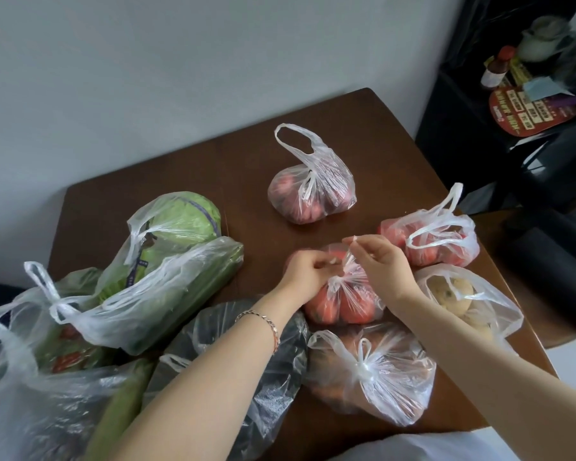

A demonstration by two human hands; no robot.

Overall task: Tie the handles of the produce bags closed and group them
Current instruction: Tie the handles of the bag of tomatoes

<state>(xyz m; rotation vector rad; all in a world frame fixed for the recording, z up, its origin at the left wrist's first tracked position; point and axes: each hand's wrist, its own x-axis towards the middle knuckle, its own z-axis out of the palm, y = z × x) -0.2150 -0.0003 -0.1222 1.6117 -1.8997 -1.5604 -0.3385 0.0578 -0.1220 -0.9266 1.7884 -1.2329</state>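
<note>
A clear bag of tomatoes [343,304] sits in the middle of the brown table [233,161]. My left hand [308,272] pinches one handle end at the bag's gathered neck. My right hand [379,261] pinches the other handle end and holds it raised just above the neck. A tied bag of red produce [368,371] lies in front of it. Two more bags of tomatoes lie with loose handles, one at the far centre [311,191] and one at the right [436,241]. A bag of potatoes [463,297] lies open under my right forearm.
Bags of cabbage [180,221] and long green vegetables [153,294] crowd the table's left side, with a dark bag [263,361] under my left forearm. A black shelf [512,94] with bottles stands at the right. A grey wall runs behind the table.
</note>
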